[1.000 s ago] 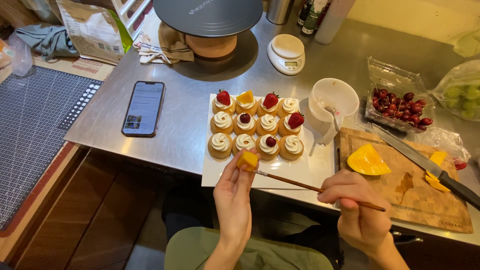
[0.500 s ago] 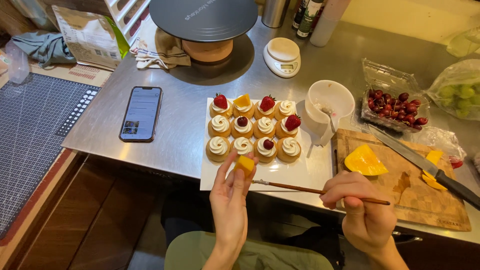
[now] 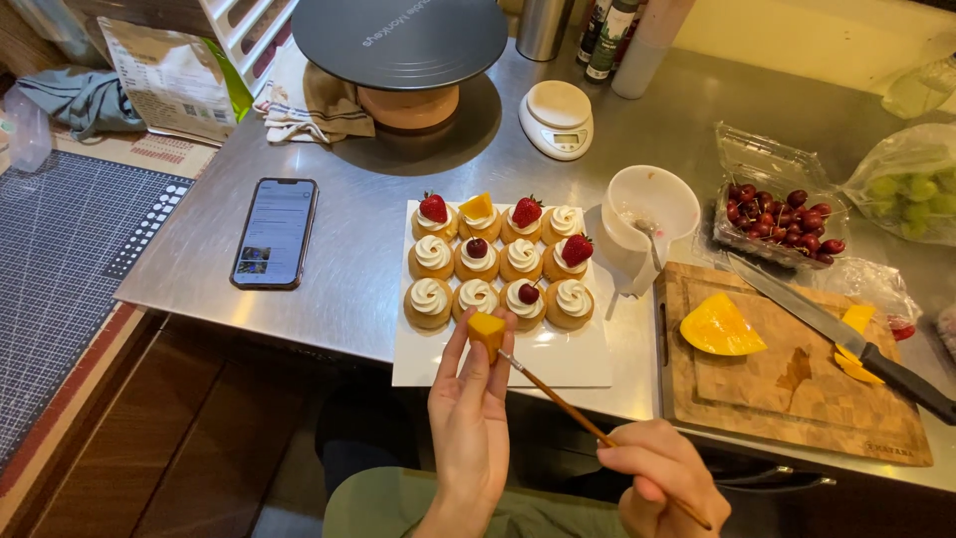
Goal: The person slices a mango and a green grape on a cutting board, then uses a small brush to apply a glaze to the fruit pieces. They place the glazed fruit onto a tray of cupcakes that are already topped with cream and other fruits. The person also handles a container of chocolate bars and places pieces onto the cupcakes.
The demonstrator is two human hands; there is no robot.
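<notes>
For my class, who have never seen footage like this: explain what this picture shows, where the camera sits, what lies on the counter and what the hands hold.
The camera sits on a person's head, looking down at their own two bare hands. The left hand pinches a small orange fruit cube; the right hand holds a thin brush whose tip meets the cube. On the steel counter lie a white plate of cream-topped tartlets, a phone, a white bowl, cherries, and a cutting board with a knife.

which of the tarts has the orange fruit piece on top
The tart second from the left in the back row. It alone carries an orange wedge; the others on the white plate have strawberries, cherries or bare cream.
</notes>
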